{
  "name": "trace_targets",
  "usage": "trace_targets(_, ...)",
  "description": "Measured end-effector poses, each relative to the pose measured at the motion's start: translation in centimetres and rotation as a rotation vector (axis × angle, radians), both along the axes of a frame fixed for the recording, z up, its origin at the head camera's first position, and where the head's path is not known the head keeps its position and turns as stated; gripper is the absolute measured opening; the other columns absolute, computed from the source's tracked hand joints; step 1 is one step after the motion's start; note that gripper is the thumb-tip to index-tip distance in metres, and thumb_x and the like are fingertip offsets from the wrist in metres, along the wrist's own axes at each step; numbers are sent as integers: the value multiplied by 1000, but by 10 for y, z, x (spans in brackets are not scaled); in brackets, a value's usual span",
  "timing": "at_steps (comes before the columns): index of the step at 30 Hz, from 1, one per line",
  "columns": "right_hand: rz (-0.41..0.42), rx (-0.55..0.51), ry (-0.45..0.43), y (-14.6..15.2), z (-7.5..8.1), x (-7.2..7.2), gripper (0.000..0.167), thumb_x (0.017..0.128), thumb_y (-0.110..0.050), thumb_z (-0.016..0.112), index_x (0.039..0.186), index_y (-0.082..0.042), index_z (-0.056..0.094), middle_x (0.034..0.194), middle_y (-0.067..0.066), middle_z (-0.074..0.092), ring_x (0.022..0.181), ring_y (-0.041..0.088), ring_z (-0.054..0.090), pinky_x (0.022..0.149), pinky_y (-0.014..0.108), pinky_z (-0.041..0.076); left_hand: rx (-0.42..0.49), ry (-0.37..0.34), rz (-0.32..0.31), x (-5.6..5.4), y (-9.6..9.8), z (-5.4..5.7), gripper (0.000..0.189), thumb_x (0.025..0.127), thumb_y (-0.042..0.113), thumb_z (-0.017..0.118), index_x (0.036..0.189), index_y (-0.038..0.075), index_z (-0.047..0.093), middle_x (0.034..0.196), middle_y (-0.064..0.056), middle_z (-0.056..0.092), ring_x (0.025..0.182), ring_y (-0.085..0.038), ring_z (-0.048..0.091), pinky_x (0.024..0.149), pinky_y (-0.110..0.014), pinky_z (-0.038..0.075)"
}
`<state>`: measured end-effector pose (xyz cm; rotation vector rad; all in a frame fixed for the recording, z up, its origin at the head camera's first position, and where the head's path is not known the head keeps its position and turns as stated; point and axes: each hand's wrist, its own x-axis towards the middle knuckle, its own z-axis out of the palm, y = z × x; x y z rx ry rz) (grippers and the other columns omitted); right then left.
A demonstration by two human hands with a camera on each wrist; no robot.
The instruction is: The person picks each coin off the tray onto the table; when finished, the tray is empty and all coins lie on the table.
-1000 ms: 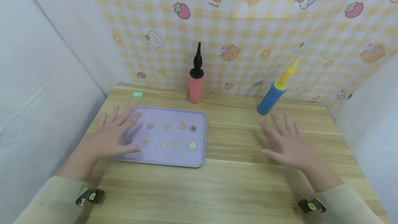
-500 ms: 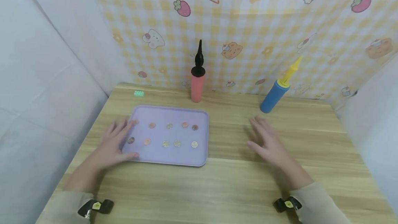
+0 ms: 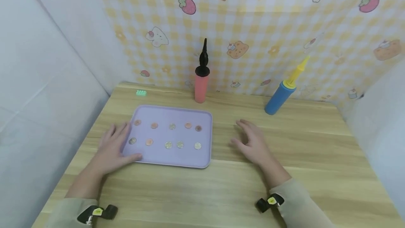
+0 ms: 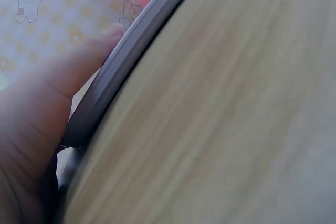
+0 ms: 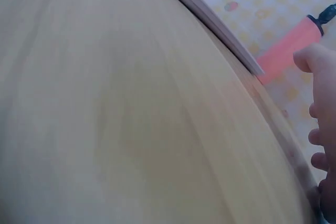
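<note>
A lavender tray [image 3: 177,163] lies on the table with several copper and silver coins [image 3: 168,145] spread over it. At its left edge is my left hand [image 3: 110,152], fingers fairly straight along the side and thumb stretched over the near left corner. In the left wrist view the thumb [image 4: 89,61] lies along the tray rim [image 4: 126,51]; whether it presses there I cannot tell. My right hand [image 3: 254,147], loosely bent and holding nothing, hovers above the table right of the tray, apart from it.
Behind the tray stands a pink balloon pump [image 3: 200,89] with a black nozzle, also seen in the right wrist view. A blue balloon pump [image 3: 280,97] with a yellow nozzle leans at the back right. A small green toy brick [image 3: 141,93] lies at the back left. A checked cloth [image 3: 237,17] hangs behind.
My right hand has moved left toward the tray, its spread fingers drawing closer together. My left hand has come down and back to the tray's left edge, uncovering the left coins.
</note>
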<state>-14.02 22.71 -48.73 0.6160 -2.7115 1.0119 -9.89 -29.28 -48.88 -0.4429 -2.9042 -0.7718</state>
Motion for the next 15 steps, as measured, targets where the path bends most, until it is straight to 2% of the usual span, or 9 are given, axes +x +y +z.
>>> trace_targets(6,21,34,41,-26,-4,-15,66,94,-42,77,148,-6,62,154,22,55,143,44,48,120,66,30,-8,-5,-1,0,4,-3,120,82,57,87,166,-4,27,167,-28,36,156,-61,8,120,-78,-1)
trace_targets(15,15,69,-7,-59,-5,-28,66,96,-52,73,147,-11,64,157,16,53,147,39,44,124,61,25,-21,-8,7,1,0,-1,119,83,57,85,166,-5,26,168,-27,35,157,-59,7,121,-77,0)
